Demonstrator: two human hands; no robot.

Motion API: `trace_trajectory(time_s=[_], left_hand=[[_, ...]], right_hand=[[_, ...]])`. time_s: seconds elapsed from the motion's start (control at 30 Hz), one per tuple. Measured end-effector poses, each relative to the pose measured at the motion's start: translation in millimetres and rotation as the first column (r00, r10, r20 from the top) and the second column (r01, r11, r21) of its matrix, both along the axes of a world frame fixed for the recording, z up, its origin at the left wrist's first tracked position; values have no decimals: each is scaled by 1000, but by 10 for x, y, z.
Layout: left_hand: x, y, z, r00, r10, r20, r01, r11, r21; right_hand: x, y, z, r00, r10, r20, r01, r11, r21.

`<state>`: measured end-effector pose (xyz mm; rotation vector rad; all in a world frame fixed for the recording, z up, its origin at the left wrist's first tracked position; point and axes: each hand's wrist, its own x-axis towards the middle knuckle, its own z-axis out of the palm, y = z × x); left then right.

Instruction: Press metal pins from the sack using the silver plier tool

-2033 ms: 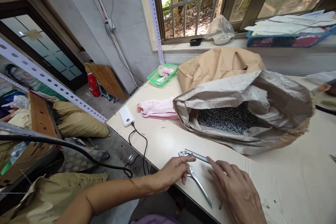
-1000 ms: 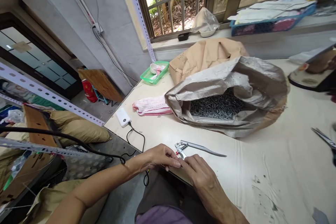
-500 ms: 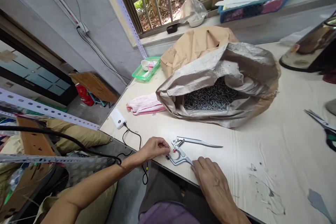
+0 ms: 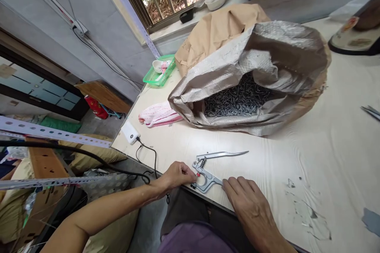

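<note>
Now the pliers [image 4: 211, 180] lie flat on the pale table [image 4: 267, 158], which has a fine wood-grain surface, just in front of both hands. The tool is of grey, shiny metal, with a C-shaped head, a small spring and a tiny red part. Its two thin, curved handles stand spread apart.

The left hand [image 4: 176, 174] is at the head of the pliers. Its fingertips [image 4: 191, 172] are drawn together in a pinch, touching the head beside the red part. What is between them is too small to tell. The right hand [image 4: 252, 205] lies loose, with fingers stretched and not gripping. Its fingertips [image 4: 227, 184] rest on the end of the lower handle, while the upper handle points away, beyond the fingers.

Farther beyond the fingers is a wrinkled grey woven sack [image 4: 285, 47], open, with small dark metal pieces [image 4: 237, 99] inside.

Half a second ago both hands were at almost the same places. Two seconds ago the tool was turned another way, one handle pointing to the table edge, and the right hand covered it.
</note>
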<state>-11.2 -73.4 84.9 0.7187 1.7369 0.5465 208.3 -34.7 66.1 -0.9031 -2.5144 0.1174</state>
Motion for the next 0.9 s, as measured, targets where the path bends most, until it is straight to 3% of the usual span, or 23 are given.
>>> trace_trajectory(time_s=[0.47,0.9], left_hand=[[-10,76,12,994,-99,-48,94,989,-112],[59,-5,62,993,-109,-54,99,983,-156]], right_hand=[[-12,-25,-5,999,-15,-50,13,999,-41],[-17,-65,-58,997,-35,-70,34,999,-6]])
